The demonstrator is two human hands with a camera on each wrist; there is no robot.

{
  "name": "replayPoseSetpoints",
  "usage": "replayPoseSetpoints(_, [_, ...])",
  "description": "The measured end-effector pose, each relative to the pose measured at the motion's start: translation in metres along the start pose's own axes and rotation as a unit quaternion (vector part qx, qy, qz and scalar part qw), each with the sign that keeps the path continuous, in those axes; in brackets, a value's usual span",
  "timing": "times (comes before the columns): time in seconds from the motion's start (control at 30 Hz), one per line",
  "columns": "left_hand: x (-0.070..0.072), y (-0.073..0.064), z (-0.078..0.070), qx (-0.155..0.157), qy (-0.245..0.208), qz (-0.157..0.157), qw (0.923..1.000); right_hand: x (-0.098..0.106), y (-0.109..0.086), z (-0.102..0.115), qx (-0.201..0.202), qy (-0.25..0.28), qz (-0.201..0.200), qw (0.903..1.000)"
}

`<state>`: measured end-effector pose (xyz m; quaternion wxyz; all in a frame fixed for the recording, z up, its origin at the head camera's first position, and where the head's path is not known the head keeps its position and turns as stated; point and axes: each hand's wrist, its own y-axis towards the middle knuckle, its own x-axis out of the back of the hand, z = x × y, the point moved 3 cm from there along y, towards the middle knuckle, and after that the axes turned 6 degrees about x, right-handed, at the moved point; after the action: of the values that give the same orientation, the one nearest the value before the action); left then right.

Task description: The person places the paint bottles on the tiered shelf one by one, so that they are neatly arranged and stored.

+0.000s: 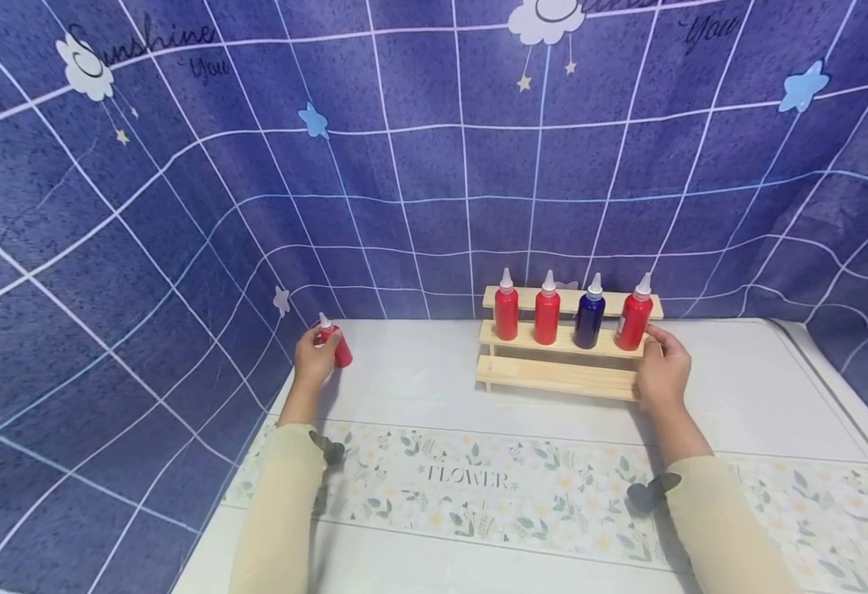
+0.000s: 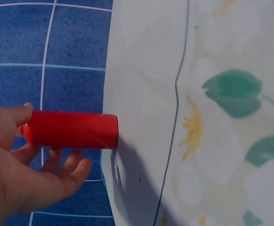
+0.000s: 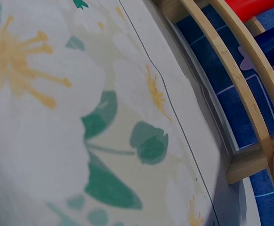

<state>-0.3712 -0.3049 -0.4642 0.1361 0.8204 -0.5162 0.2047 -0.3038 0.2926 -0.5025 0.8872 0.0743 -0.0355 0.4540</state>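
At the far left of the table, my left hand (image 1: 314, 360) pinches a red squeeze bottle (image 1: 342, 354) near its white pointed cap. In the left wrist view the red squeeze bottle (image 2: 73, 129) lies between thumb and fingers; whether its base touches the table I cannot tell. A tiered wooden rack (image 1: 553, 375) stands at the back right. Its middle tier carries red bottles (image 1: 507, 313) and one dark blue bottle (image 1: 590, 320). My right hand (image 1: 662, 371) grips the right end of the rack, just beside the rightmost red bottle (image 1: 633, 322). Most of that hand is outside the right wrist view.
A floral strip (image 1: 471, 487) with the word FLOWER crosses the white table (image 1: 412, 371). A blue checked curtain (image 1: 419, 165) hangs behind the table and on both sides. The rack's front tier (image 1: 553, 373) holds no bottle.
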Motion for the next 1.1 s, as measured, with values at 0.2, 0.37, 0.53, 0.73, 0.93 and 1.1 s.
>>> replayPoseSetpoints(0.2, [-0.004, -0.002, 0.010, 0.017, 0.014, 0.035, 0.9992, 0.001, -0.002, -0.004, -0.012, -0.010, 0.012, 0.9998])
replayPoseSetpoints(0.37, [-0.006, -0.001, 0.020, 0.012, 0.008, 0.022, 0.9996, 0.002, -0.003, -0.006, -0.008, -0.015, 0.006, 0.9998])
replayPoseSetpoints(0.53, [-0.003, 0.001, 0.022, 0.006, 0.000, -0.008, 0.9999, 0.002, -0.004, -0.004, 0.000, -0.014, 0.002, 0.9999])
replayPoseSetpoints(0.73, [-0.002, -0.005, 0.018, 0.011, -0.008, -0.005, 0.9999, 0.001, -0.002, -0.001, 0.004, -0.014, -0.003, 0.9999])
replayPoseSetpoints(0.93, [-0.004, -0.009, 0.019, 0.007, -0.001, 0.023, 0.9997, 0.001, -0.001, 0.002, 0.009, -0.023, -0.001, 0.9997])
replayPoseSetpoints(1.1, [-0.007, -0.012, 0.019, 0.007, 0.013, 0.044, 0.9989, -0.001, -0.002, 0.004, 0.010, -0.010, 0.001, 0.9999])
